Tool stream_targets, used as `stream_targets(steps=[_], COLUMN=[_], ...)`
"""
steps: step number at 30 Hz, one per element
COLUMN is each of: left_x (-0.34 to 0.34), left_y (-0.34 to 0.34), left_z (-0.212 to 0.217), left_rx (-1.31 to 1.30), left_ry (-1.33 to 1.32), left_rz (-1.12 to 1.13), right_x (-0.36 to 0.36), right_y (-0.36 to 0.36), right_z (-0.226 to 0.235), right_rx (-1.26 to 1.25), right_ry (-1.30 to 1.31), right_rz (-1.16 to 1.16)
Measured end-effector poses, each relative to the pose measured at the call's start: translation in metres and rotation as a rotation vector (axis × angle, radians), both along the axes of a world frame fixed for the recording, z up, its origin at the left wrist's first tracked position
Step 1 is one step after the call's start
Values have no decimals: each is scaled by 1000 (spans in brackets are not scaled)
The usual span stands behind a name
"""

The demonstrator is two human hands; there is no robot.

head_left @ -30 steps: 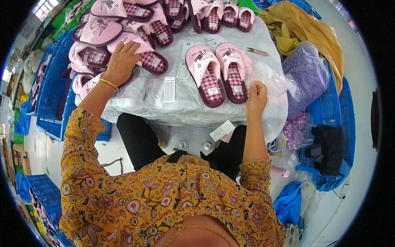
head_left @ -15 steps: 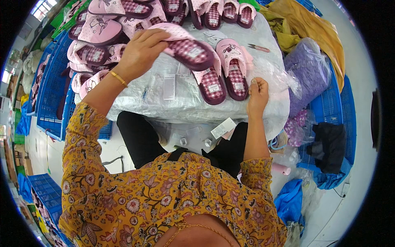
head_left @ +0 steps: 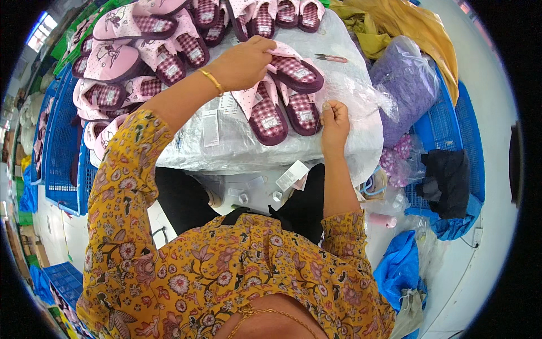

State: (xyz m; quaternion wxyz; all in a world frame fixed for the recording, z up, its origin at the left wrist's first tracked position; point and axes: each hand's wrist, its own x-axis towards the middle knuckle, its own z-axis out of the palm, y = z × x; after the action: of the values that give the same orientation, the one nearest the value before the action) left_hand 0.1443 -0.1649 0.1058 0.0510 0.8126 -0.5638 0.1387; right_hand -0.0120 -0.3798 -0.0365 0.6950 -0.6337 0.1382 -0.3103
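A pink slipper (head_left: 297, 73) with a checked insole is hanging tilted above a slipper pair (head_left: 268, 117) on the plastic-covered table (head_left: 237, 150). The left hand (head_left: 244, 63) is gripping its upper, knuckles up, the forearm (head_left: 189, 99) slanting forward and rightward. Just beside the pair, the right hand (head_left: 336, 123) is curling its fingers narrowly together; whether it is pinching anything, I cannot tell.
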Motion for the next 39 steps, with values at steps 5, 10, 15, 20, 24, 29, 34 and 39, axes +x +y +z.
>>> stream_targets(steps=[5,10,15,20,24,29,34,39], left_x=[-10,-6,-29,-73,-80,-80,-81,-68], left_y=[-3,-1,56,104,118,132,140,136], left_z=[-14,-16,24,-6,-40,-46,-34,-49], left_rx=[-45,-114,-195,-63,-123,-204,-136,-328], left_ry=[-36,-38,-132,-13,-34,96,282,430], left_rz=[27,161,126,151,65,175,181,254], right_x=[0,3,-1,1,-11,-44,-38,6], right_y=[1,3,1,-1,6,62,129,163], right_z=[3,-3,1,-1,18,89,102,73], right_rx=[2,7,-69,-50,-76,-227,-74,-139], right_ry=[7,-3,50,19,-13,-34,48,218], right_rz=[-3,-13,-51,-24,-25,158,523,508])
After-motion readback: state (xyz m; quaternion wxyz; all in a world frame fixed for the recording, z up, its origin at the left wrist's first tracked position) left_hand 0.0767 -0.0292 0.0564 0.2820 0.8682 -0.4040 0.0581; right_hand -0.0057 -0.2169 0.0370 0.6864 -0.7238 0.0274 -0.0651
